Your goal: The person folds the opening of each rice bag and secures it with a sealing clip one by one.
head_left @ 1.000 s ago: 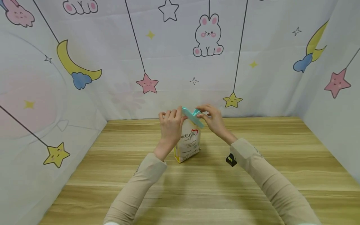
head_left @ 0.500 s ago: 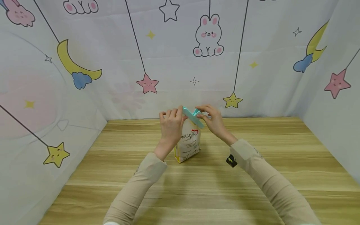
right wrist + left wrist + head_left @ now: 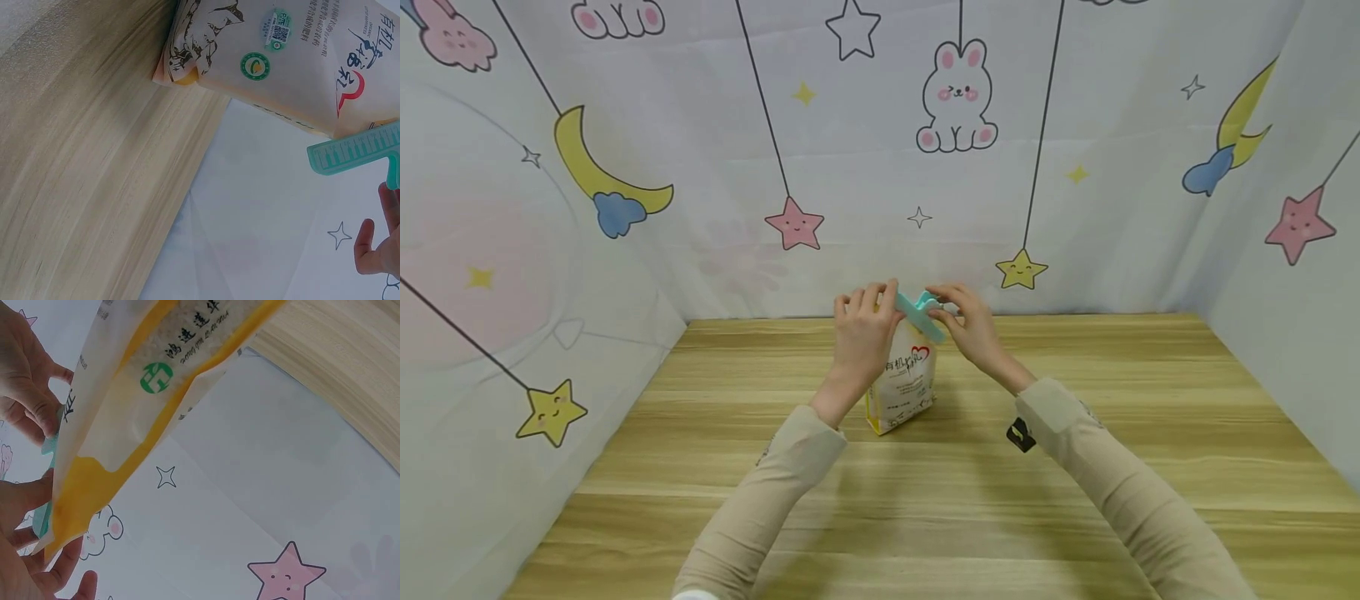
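A white and yellow bag of rice stands on the table, its top drawn up between both hands. Across that top lies a turquoise bag clip, slanting down to the right. My left hand pinches the bag's top corner beside the clip's upper end; in the left wrist view its fingers lie around the yellow corner. My right hand pinches the clip's handle between thumb and fingers. The right wrist view shows the clip's ribbed bar along the bag's top edge.
The wood-grain table ends at a white cloth backdrop printed with stars, moons and a rabbit, close behind the bag. Cloth also hangs at both sides. A small black piece shows beside the right cuff.
My left hand has shifted slightly to the right and covers more of the clip's upper end. The right hand keeps its pinch on the handle, and the bag stays in place.
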Demonstrator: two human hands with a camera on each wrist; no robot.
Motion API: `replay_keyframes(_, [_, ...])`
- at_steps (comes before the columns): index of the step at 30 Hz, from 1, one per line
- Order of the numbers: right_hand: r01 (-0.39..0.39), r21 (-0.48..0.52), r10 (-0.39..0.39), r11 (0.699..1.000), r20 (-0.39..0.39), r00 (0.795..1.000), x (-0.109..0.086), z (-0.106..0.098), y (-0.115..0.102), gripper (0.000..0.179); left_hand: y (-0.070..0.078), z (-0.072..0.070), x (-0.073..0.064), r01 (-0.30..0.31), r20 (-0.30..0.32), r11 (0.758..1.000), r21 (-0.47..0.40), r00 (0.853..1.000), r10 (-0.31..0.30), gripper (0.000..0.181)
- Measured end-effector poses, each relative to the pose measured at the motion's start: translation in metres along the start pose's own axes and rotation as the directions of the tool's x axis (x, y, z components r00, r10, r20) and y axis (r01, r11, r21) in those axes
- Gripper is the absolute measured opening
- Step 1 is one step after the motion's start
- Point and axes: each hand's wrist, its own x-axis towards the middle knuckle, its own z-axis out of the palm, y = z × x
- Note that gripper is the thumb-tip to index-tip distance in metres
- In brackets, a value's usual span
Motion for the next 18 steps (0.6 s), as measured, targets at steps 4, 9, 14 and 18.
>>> replay_keyframes(4, [0.007, -0.007, -0.007, 1.000, 0.004, 1.000, -0.0019, -0.0007, 0.0017, 0.033, 0.0003, 0.0004, 0.0005, -0.027, -0.009, 1.000, 0.006, 1.000, 0.027, 0.040])
replay_keyframes(9, [-0.011, -0.009, 0.011, 1.000, 0.020, 1.000, -0.0048, -0.0011, 0.0043, 0.035, 0.0000, -0.0002, 0.0014, -0.051, -0.012, 0.999, 0.011, 0.999, 0.051, 0.039])
replay_keyframes(14, [-0.044, -0.026, 0.045, 0.999, 0.047, 0.998, -0.0080, -0.0011, 0.0062, 0.039, -0.0007, -0.0017, 0.0033, -0.075, 0.000, 0.997, 0.023, 0.997, 0.075, 0.039])
replay_keyframes(18, [-0.073, -0.032, 0.074, 0.997, 0.059, 0.995, -0.0105, 0.0004, 0.0078, 0.041, -0.0008, -0.0029, 0.0051, -0.109, 0.015, 0.993, 0.039, 0.994, 0.108, 0.038])
